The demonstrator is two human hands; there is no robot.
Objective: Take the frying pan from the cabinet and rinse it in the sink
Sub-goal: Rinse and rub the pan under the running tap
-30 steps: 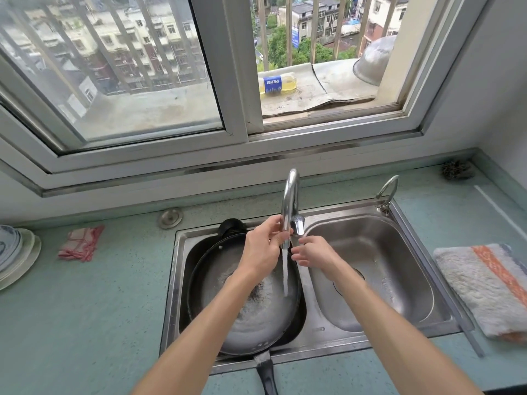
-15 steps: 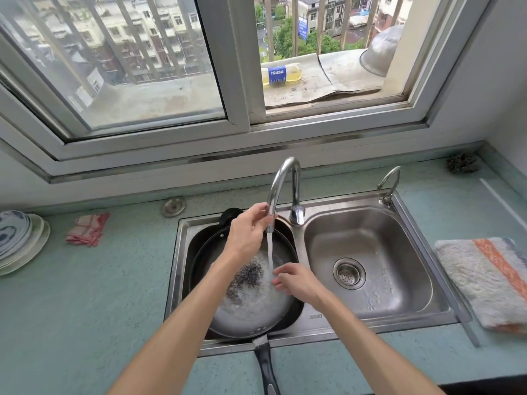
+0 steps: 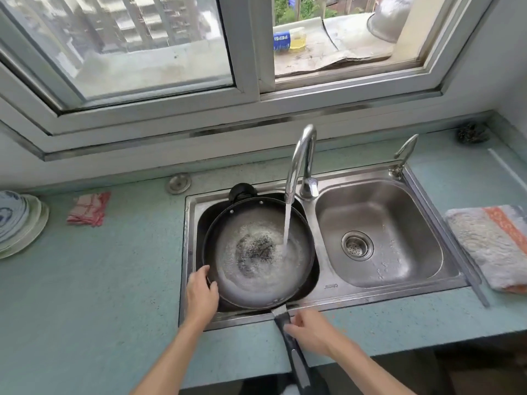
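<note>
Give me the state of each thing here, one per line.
frying pan, in the left basin, water pooling inside.
faucet, running into the pan.
right basin, wet, strainer in its drain.
left hand, grips the pan's rim.
right hand, fingers on the pan's handle, grip unclear.
bottle, lying on its side.

Soft daylight from the window point(image 3: 142, 52), wide-angle bending at edges.

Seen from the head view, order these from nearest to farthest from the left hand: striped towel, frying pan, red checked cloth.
1. frying pan, in contact: the left hand holds its left rim.
2. red checked cloth, back left on the counter.
3. striped towel, far right.
</note>
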